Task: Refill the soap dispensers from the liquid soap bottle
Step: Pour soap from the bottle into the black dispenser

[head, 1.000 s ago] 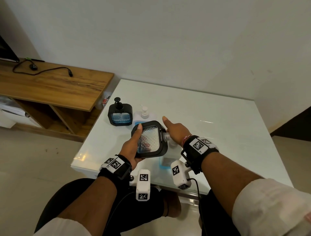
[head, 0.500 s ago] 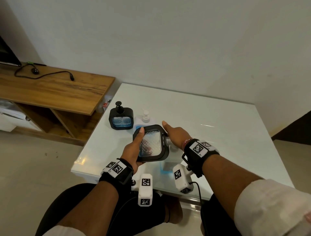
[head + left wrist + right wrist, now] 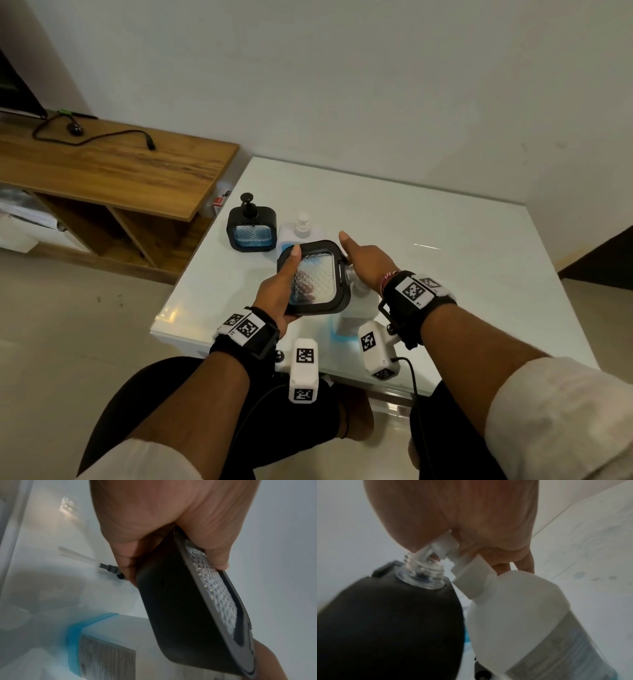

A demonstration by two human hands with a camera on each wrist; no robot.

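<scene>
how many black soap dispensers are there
2. One black dispenser stands at the table's far left with its pump on; the other dispenser, pump off, is tilted in the left hand.

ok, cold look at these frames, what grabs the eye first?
The black square soap dispenser held tilted above the table's near edge: the left hand grips it, clear threaded neck uncapped and meeting the spout of the white liquid soap bottle, whose pump the right hand presses. Behind, a second black dispenser stands with its pump on, beside another white pump bottle. A removed pump with tube lies on the white table.
</scene>
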